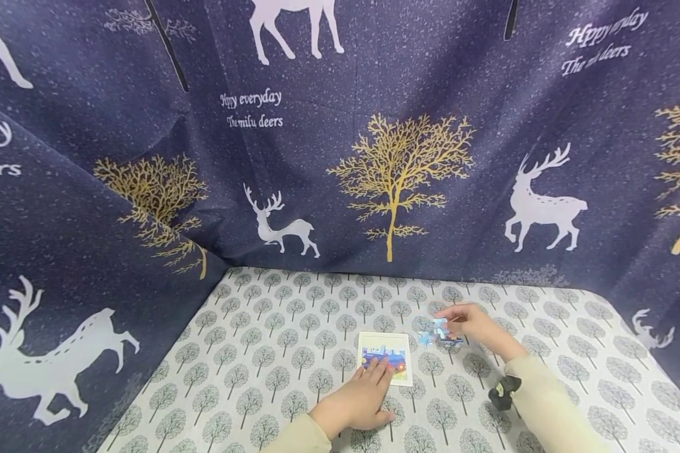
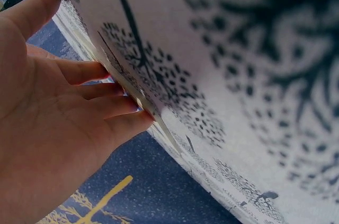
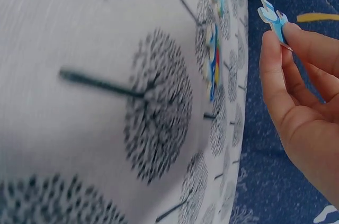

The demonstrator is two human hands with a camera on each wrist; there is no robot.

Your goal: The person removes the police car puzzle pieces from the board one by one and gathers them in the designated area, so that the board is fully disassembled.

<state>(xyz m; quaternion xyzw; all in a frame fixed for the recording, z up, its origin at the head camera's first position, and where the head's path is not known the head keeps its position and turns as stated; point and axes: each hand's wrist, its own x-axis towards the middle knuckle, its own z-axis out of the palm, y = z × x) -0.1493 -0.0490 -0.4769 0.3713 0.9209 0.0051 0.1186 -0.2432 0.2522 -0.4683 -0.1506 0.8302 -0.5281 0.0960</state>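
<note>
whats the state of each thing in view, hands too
Left hand: grip open, resting on the picture board
Picture board: flat, partly covered
Right hand: grip pinching a puzzle piece
Puzzle piece: held, raised off the tablecloth
Loose pieces: lying right of the board
Tablecloth: spread out
Backdrop: hung, creased
Black wrist device: worn at the right cuff

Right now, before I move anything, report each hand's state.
Left hand: open, resting on the flat, white-bordered picture puzzle.
Right hand: closed, pinching a thin, light-blue-and-white jigsaw piece above the table.
</note>
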